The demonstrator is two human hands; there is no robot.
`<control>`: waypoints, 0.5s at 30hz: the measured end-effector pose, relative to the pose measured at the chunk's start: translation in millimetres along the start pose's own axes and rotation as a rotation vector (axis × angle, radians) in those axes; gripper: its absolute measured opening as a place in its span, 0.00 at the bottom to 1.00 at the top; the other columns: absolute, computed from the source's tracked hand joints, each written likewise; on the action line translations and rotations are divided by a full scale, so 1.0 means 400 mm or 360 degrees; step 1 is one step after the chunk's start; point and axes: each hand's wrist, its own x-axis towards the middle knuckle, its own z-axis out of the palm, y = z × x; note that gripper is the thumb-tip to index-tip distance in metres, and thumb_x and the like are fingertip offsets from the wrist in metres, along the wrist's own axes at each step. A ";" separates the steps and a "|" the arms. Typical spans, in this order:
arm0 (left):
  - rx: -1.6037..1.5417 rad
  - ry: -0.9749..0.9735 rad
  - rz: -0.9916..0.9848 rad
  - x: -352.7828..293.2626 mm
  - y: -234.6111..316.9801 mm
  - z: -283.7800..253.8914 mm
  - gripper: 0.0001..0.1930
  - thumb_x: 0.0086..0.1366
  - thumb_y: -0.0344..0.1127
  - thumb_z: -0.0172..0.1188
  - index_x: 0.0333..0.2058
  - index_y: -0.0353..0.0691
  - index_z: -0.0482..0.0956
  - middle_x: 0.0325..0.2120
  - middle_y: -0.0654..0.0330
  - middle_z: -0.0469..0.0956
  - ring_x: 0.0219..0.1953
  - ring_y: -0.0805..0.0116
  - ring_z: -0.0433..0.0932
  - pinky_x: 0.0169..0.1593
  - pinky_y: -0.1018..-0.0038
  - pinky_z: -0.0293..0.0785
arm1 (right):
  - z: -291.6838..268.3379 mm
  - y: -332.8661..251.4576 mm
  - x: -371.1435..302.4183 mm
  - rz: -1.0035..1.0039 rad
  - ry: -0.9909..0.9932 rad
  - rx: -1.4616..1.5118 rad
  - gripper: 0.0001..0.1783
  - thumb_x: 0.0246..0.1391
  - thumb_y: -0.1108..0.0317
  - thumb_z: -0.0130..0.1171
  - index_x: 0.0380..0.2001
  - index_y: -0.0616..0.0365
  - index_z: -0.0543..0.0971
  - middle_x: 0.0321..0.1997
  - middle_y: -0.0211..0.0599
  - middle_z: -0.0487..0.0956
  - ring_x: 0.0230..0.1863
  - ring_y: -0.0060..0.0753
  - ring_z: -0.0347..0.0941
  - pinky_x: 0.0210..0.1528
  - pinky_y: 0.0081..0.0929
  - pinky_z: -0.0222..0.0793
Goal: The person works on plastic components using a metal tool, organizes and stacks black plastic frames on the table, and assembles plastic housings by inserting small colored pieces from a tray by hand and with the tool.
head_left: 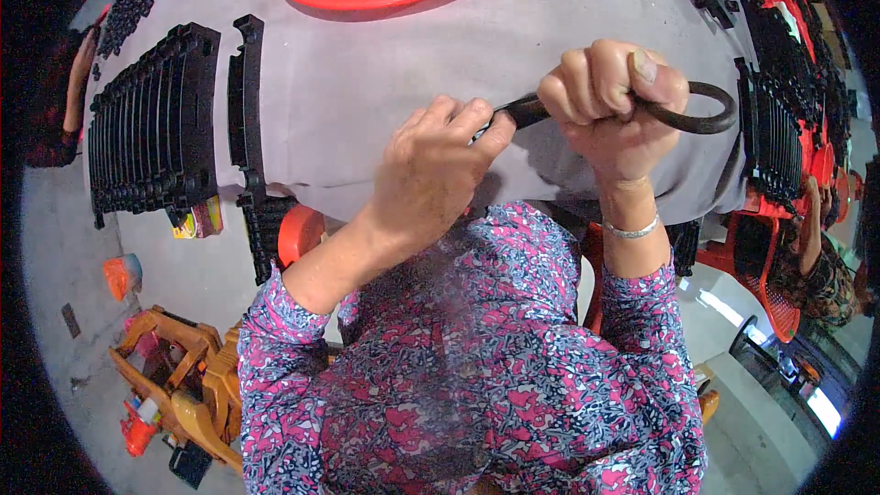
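Note:
My right hand (619, 96) is a fist round a pair of dark scissors (720, 120), held over the grey-covered table. One large loop of the handle sticks out to its right, and the dark metal end points left toward my other hand. My left hand (435, 160) is closed, its fingertips meeting at the tip of the scissors. Whatever it grips is mostly hidden behind the fingers; only a small shiny bit shows there.
A red round tray (394, 9) of black plastic pieces stands at the far side. Ribbed black strips (156, 124) are lined up at left, with one strip (246, 96) apart. More black strips (770, 128) lie at right. Other people sit at both sides.

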 end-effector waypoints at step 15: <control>-0.0113 0.0046 -0.0014 -0.002 -0.004 0.003 0.17 0.51 0.30 0.57 0.42 0.43 0.78 0.37 0.58 0.75 0.39 0.58 0.76 0.41 0.65 0.76 | 0.018 0.003 0.001 -0.0012 0.0022 -0.0224 0.24 0.58 0.55 0.45 0.11 0.52 0.59 0.12 0.23 0.53 0.15 0.19 0.44 0.19 0.24 0.41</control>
